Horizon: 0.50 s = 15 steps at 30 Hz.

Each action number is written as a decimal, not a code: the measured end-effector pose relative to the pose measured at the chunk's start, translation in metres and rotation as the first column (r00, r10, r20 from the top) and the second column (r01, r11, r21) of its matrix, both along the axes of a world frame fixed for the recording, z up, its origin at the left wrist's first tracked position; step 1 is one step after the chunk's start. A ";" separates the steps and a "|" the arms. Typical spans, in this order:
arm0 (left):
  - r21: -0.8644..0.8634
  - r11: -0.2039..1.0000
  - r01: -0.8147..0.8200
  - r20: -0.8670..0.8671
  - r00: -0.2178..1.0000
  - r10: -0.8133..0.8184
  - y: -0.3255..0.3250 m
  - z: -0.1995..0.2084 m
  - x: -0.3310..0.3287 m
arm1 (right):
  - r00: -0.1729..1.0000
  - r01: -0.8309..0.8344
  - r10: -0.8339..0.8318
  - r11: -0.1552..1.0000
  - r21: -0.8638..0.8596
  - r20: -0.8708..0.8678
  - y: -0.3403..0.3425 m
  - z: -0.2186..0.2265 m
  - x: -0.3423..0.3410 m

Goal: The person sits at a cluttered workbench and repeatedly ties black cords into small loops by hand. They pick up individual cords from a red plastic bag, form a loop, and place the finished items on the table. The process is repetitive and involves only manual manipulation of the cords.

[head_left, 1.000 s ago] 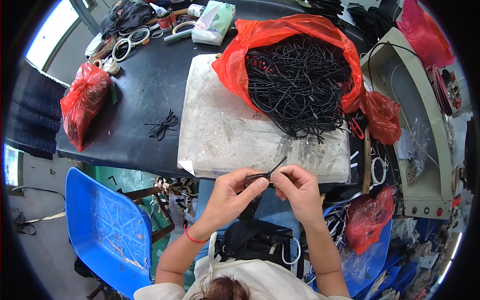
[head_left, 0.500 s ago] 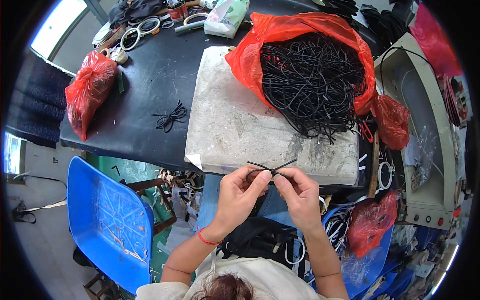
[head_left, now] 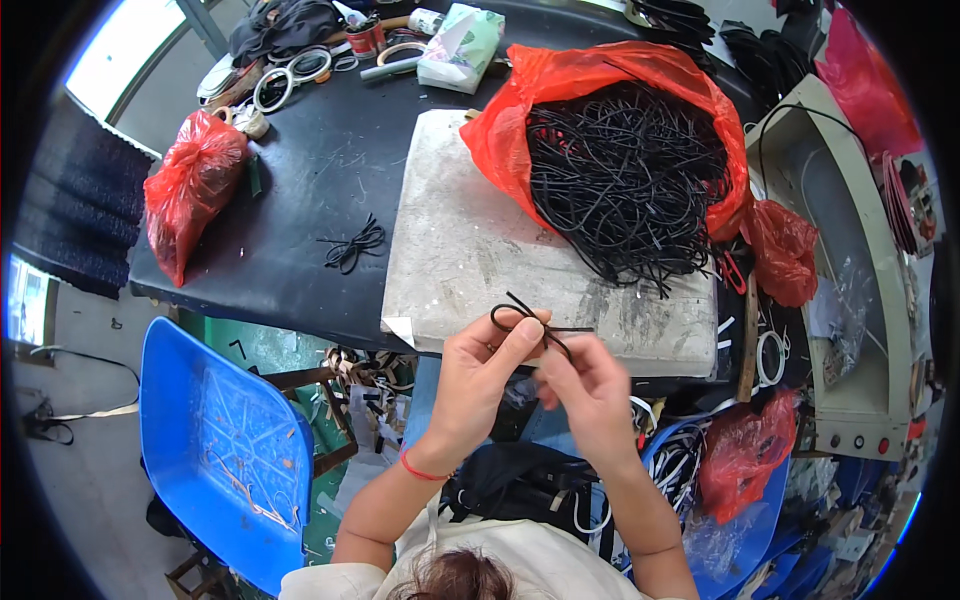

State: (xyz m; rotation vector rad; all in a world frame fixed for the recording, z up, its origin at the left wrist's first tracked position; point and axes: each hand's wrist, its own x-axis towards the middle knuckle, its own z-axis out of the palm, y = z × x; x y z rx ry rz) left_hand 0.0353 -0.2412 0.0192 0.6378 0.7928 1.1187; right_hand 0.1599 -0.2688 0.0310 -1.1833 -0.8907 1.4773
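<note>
A looped black cord is pinched between closed thumb and forefinger by the left hand. Beside these fingers, the right hand is blurred, half-curled; its hold cannot be told.

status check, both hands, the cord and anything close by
Left hand pinching looped black cord. Right hand beside it, blurred, contact unclear. Open red bag of black cords beyond, resting on pale board.

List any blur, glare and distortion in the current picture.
Head view: right hand motion-blurred, left hand and black cord crisper; head view: upper-left window washed out to white; head view: fisheye distortion bows the beige metal housing at right.
</note>
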 end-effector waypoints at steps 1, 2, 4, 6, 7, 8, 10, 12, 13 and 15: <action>0.011 0.999 0.038 -0.020 0.999 -0.038 0.003 0.000 -0.002 | 0.987 0.051 -0.075 0.984 0.171 0.139 -0.003 0.001 0.006; 0.014 0.997 0.079 -0.040 0.996 -0.079 0.004 0.000 -0.005 | 0.967 0.123 -0.172 0.961 0.250 0.187 -0.004 0.000 0.015; 0.039 0.984 0.172 -0.110 0.980 -0.166 0.003 0.004 -0.010 | 0.957 0.145 -0.199 0.958 0.247 0.212 0.007 0.002 0.032; 0.076 0.960 0.270 -0.149 0.955 -0.257 0.003 0.006 -0.009 | 0.975 0.024 -0.073 0.974 0.224 0.211 0.017 0.010 0.022; 0.073 0.958 0.276 -0.149 0.953 -0.263 0.002 0.006 -0.010 | 0.990 -0.069 0.045 0.980 0.188 0.130 0.021 0.009 0.019; 0.070 0.957 0.281 -0.150 0.951 -0.269 0.000 0.006 -0.010 | 0.986 -0.166 0.161 0.973 0.161 0.045 0.021 0.008 0.018; 0.071 0.950 0.304 -0.143 0.946 -0.292 -0.001 0.008 -0.011 | 0.990 -0.134 0.140 0.976 0.170 -0.025 0.018 0.003 0.019; 0.080 0.937 0.339 -0.129 0.936 -0.328 -0.002 0.011 -0.013 | 0.990 -0.099 0.114 0.980 0.172 -0.079 0.017 0.000 0.017; 0.082 0.938 0.337 -0.127 0.937 -0.326 -0.002 0.011 -0.013 | 0.990 -0.093 0.108 0.984 0.154 -0.087 0.016 0.000 0.016; 0.088 0.938 0.334 -0.125 0.938 -0.323 -0.004 0.011 -0.013 | 0.990 -0.083 0.095 0.990 0.117 -0.103 0.015 -0.001 0.014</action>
